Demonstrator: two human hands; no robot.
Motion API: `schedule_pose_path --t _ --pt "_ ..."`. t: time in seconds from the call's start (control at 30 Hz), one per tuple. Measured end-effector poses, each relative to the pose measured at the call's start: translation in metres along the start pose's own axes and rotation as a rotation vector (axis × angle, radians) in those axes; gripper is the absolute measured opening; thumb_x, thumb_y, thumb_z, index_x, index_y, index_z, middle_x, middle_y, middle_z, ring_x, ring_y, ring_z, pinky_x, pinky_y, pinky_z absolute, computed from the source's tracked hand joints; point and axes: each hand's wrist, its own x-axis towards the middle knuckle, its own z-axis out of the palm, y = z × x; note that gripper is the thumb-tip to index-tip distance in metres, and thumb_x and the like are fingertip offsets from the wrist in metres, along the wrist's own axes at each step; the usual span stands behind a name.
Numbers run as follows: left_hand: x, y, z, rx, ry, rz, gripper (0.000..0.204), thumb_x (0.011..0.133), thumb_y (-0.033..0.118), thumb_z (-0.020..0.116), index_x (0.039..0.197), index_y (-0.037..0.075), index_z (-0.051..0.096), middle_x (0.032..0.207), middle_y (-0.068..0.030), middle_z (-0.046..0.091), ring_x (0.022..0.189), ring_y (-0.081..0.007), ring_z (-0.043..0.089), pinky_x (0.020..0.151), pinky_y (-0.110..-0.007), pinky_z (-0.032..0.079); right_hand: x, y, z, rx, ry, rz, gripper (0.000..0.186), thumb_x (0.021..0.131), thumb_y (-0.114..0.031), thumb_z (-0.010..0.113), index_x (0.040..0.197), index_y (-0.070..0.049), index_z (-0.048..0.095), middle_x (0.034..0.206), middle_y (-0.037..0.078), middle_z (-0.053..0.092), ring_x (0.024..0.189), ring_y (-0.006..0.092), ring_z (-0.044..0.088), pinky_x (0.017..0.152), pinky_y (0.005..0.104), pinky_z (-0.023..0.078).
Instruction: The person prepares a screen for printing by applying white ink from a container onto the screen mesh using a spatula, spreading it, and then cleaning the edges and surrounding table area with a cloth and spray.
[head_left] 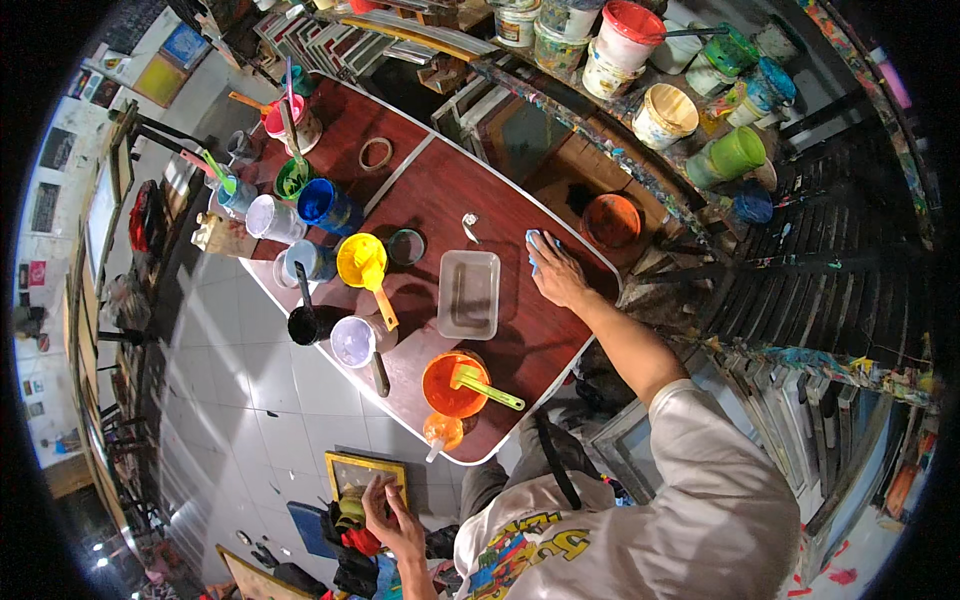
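Observation:
My right hand [556, 275] presses down on the table near its right edge, with its fingers over a crumpled blue cloth [533, 250]. My left hand [394, 518] hangs off the table's near side, palm up, its fingers apart and nothing in them. A clear plastic tub [485, 328] stands on the dark red table [430, 190], left of my right hand. A small crumpled white scrap [470, 228] lies beyond the tub. Closer to me is a tub of orange paint [440, 390] with a yellow-green spatula [495, 394] resting in it.
Along the table's left side stand a yellow paint tub [352, 252], a lilac one [352, 342], a blue one [325, 205] and several more with tools. A tape roll [376, 153] lies farther back. Shelves of paint buckets [665, 114] line the far right. Frames [845, 420] lean at right.

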Motion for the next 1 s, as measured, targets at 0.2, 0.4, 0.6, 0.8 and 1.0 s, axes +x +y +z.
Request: schedule_pose_path --t 0.2,0.4,0.6,0.8,1.0 --pt "0.003 -0.010 -0.007 -0.015 0.056 -0.012 0.033 0.105 0.018 0.053 0.129 -0.005 0.055 0.105 -0.0120 0.068 0.089 -0.0165 0.065 0.082 -0.030 0.052 -0.070 0.004 -0.007 -0.150 -0.124 0.001 0.056 0.091 -0.003 0.052 0.146 -0.001 0.045 0.157 0.018 0.034 0.147 0.0399 0.030 0.117 0.0481 0.034" --pt "-0.006 -0.027 -0.029 -0.127 0.199 -0.035 0.034 0.107 0.021 0.051 0.130 -0.004 0.053 0.107 -0.0120 0.066 0.096 -0.0174 0.062 0.088 -0.031 0.050 -0.056 0.013 0.012 -0.132 0.078 0.237 0.069 0.087 0.007 0.047 0.153 0.000 0.030 0.163 0.018 0.023 0.151 0.0397 0.020 0.121 0.0506 0.025" --pt "-0.048 -0.139 -0.012 0.044 0.006 -0.317 0.041 0.106 0.026 0.053 0.133 -0.005 0.049 0.111 -0.0135 0.064 0.098 -0.0188 0.061 0.087 -0.033 0.050 -0.045 -0.023 0.019 -0.046 -0.056 -0.032 0.066 0.088 0.005 0.045 0.152 0.000 0.034 0.162 0.018 0.028 0.151 0.0392 0.022 0.121 0.0464 0.027" --pt "-0.073 -0.310 0.013 -0.329 -0.318 -0.706 0.054 0.103 0.035 0.057 0.139 -0.003 0.046 0.124 -0.0189 0.063 0.100 -0.0263 0.068 0.077 -0.035 0.055 -0.058 0.013 0.006 -0.141 0.098 0.227 0.064 0.088 0.006 0.046 0.151 -0.002 0.037 0.161 0.017 0.030 0.150 0.0388 0.025 0.119 0.0462 0.031" --pt "-0.056 -0.241 0.106 -0.598 -0.482 -0.856 0.050 0.102 0.036 0.059 0.134 -0.002 0.052 0.120 -0.0144 0.066 0.097 -0.0259 0.071 0.076 -0.039 0.057 -0.064 -0.026 0.016 -0.017 -0.050 -0.018 0.060 0.090 0.007 0.046 0.149 -0.003 0.043 0.159 0.018 0.032 0.149 0.0388 0.028 0.118 0.0471 0.033"
